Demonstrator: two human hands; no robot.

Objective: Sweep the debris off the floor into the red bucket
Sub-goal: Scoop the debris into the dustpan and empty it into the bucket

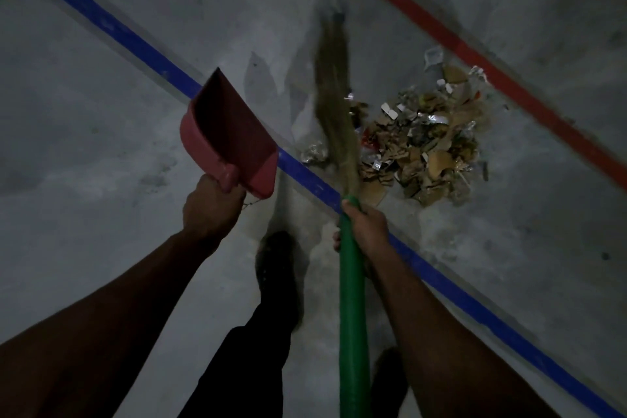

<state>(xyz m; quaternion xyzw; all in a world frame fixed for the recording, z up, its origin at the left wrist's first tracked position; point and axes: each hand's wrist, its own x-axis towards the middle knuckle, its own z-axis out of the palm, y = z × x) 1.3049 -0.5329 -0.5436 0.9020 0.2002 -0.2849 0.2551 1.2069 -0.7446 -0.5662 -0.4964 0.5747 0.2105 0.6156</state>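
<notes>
A heap of debris [424, 139], cardboard scraps, foil and paper bits, lies on the grey concrete floor between the blue and red lines. My right hand [364, 227] grips the green handle of a broom [334, 88]; its straw bristles are blurred and reach along the heap's left side. My left hand [210, 204] holds a red dustpan [227, 136] by its handle, lifted above the floor left of the heap, its mouth pointing away from me. No red bucket is in view.
A blue painted line [135, 44] runs diagonally across the floor under the dustpan and broom. A red line [492, 68] runs parallel beyond the heap. My dark-trousered leg and shoe [278, 268] stand between my arms.
</notes>
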